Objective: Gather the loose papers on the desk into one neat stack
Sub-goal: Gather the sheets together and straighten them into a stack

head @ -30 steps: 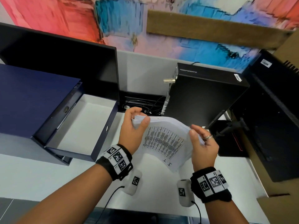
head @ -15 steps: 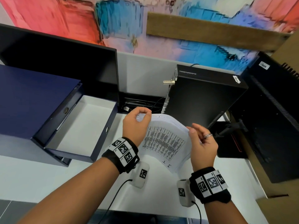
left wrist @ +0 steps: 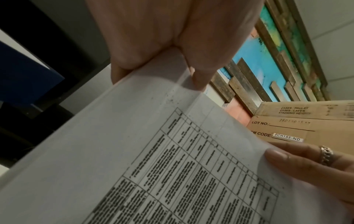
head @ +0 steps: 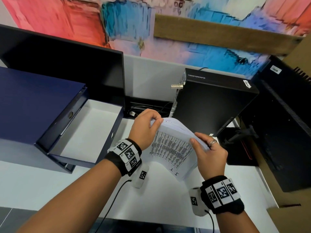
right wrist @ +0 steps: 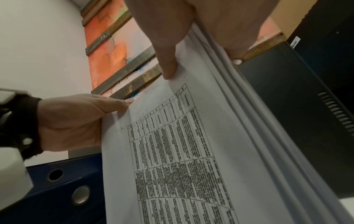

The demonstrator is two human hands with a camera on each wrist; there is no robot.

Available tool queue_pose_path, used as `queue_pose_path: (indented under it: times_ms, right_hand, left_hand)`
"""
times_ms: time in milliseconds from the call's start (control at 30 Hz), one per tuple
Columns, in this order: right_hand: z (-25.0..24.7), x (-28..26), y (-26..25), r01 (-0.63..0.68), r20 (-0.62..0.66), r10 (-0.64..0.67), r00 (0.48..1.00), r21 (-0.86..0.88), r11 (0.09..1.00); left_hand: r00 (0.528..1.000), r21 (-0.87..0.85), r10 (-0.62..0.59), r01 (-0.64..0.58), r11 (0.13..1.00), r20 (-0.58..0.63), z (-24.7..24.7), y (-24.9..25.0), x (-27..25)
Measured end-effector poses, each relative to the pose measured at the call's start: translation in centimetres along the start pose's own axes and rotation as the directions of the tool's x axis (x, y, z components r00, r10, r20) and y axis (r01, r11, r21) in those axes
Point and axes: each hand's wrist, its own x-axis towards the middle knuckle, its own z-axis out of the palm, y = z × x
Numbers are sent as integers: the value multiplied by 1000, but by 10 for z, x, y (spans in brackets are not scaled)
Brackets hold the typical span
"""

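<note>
A bundle of white papers [head: 173, 148] with a printed table on top is held above the white desk [head: 50, 182], bowed upward, between both hands. My left hand [head: 146, 126] pinches the far left corner, thumb on top. My right hand [head: 208, 152] grips the right edge, thumb on the top sheet, a ring on one finger. The left wrist view shows my left fingers [left wrist: 172, 60] pinching the papers [left wrist: 153, 166]. In the right wrist view several sheet edges [right wrist: 239, 106] lie slightly fanned under my right thumb [right wrist: 168, 66]. The bundle's underside is hidden.
A dark blue box with an open white-lined drawer [head: 84, 132] stands at the left. Behind are a black monitor [head: 67, 68] and a black computer case [head: 212, 105]; another black unit [head: 286, 123] and cardboard [head: 289, 219] crowd the right.
Both hands have drawn a little closer together on the papers, and the bundle bows more. My left hand has shifted slightly right along the far corner.
</note>
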Motion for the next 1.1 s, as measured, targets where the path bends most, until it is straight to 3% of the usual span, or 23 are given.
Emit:
queue_pose_path:
  times_ms: [233,433,567,667,933,1000,1100]
  right_hand:
    - [0,-2,-2,0,18,0,1000,6,1000]
    - [0,-2,0,9,9,-9,1000,-6,1000]
    - [2,-4,0,144,20,-143,989,-95,985]
    - [2,-4,2,297,35,-296,954,-206,932]
    - [2,-3,3,346,81,-337,938,-288,893]
    - [1,-3,2,330,92,-317,944,-313,891]
    - [-2,-2,0,131,31,-127,991,-220,967]
  left_hand:
    - [1000,-9,-12,12,1000,-26,0,-3,-2]
    - [982,-112,-136,121,986,-132,-1,-4,-1]
    - [963,-243,-230,192,951,-142,1,-1,-1]
    - [970,-220,-212,182,958,-118,3,1,-2]
    - [964,-196,-225,196,961,-140,5,1,3]
    - [967,-258,-232,198,946,-108,4,1,1]
    - [980,-320,-194,172,932,-38,0,-8,-9]
